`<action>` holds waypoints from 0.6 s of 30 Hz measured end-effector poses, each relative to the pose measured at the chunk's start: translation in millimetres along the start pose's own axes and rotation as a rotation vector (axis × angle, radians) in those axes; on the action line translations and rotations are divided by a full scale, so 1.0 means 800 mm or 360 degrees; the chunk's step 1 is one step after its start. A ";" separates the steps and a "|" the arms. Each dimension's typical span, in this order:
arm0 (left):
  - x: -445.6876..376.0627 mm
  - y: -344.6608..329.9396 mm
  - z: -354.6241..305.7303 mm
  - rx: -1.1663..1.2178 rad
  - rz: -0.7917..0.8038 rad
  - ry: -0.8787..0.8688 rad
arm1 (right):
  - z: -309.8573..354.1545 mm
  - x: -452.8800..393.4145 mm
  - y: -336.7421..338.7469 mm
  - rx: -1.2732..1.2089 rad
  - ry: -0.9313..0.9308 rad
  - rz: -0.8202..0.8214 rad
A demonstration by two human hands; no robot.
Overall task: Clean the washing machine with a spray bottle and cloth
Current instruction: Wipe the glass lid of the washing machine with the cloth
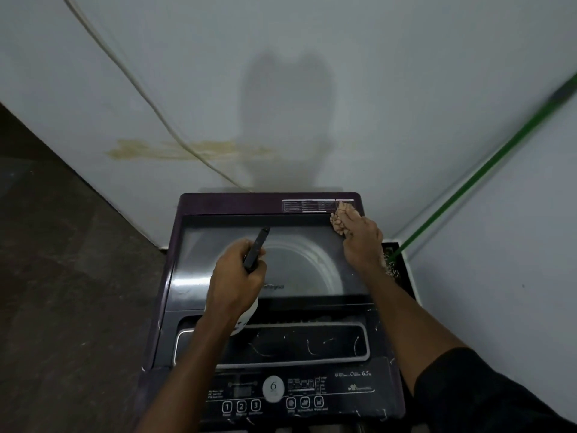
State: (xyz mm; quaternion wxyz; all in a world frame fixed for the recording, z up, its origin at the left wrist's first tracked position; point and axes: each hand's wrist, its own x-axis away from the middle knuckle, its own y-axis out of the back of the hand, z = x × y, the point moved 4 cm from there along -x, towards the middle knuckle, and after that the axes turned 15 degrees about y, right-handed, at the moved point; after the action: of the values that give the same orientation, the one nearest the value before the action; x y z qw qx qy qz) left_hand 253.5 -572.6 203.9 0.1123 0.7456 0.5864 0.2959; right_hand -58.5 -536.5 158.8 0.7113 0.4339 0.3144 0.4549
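Observation:
A dark purple top-loading washing machine [193, 207] fills the lower middle of the head view, its glass lid closed. My left hand [235, 281] holds a spray bottle [256, 247] over the lid; the black nozzle points toward the far edge, and the white body shows under my wrist. My right hand [362, 242] presses a beige cloth [340, 218] against the lid's far right corner, next to a white label.
A pale wall stands behind the machine, with a white cable [150, 104] running down to its back. A green stick [468, 182] leans in the right corner. The control panel [274, 392] lies nearest me. Dark floor lies to the left.

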 end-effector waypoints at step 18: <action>0.018 0.154 0.102 0.0161 -0.0356 0.0190 | 0.357 -0.018 -0.186 -0.0200 0.0829 0.0524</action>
State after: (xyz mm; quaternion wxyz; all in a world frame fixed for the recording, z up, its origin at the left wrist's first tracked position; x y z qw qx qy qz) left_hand 401.5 -580.0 206.3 0.0716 0.6613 0.6857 0.2955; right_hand 232.3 -675.8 146.5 0.5490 0.3030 0.3831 0.6783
